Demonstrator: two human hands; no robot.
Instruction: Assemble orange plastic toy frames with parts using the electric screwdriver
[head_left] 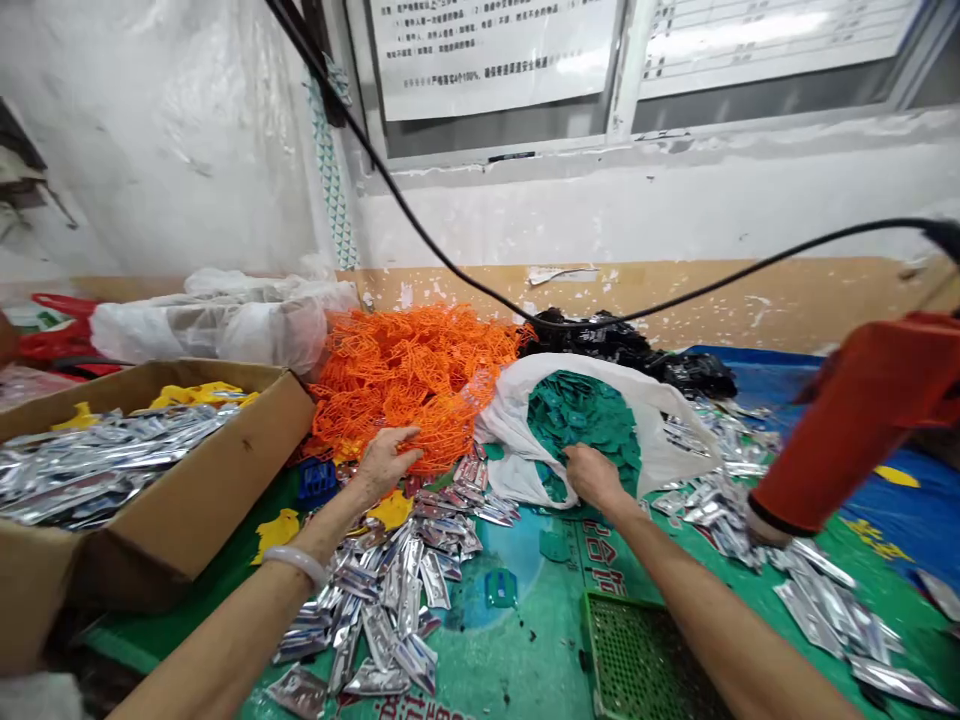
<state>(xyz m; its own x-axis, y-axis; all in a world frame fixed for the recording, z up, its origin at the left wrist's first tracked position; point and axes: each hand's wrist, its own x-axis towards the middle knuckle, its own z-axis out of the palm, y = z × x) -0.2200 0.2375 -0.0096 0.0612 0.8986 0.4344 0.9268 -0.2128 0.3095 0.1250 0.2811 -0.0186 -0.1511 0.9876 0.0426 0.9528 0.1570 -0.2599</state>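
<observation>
My left hand [386, 462], with a pale bangle [295, 563] on its wrist, reaches to the front edge of a heap of orange plastic mesh pieces [420, 370]. Its fingers are apart and touch or hover by the strands. My right hand [596, 477] is at the mouth of a white plastic bag [675, 440] full of flat green plastic pieces [574, 410]. Those fingers are curled together at the bag's lower rim; what they grip is hidden. Silver foil packets [405, 590] lie loose below my left hand, near yellow pieces [277, 533] and a blue piece [316, 480].
A cardboard box [202, 470] of silver packets stands at left. A green perforated basket [637, 655] lies under my right forearm. Black plastic bags [600, 340] sit against the wall. Another person's orange-red sleeve [862, 420] comes in at right over more packets. A black cable [450, 265] hangs across.
</observation>
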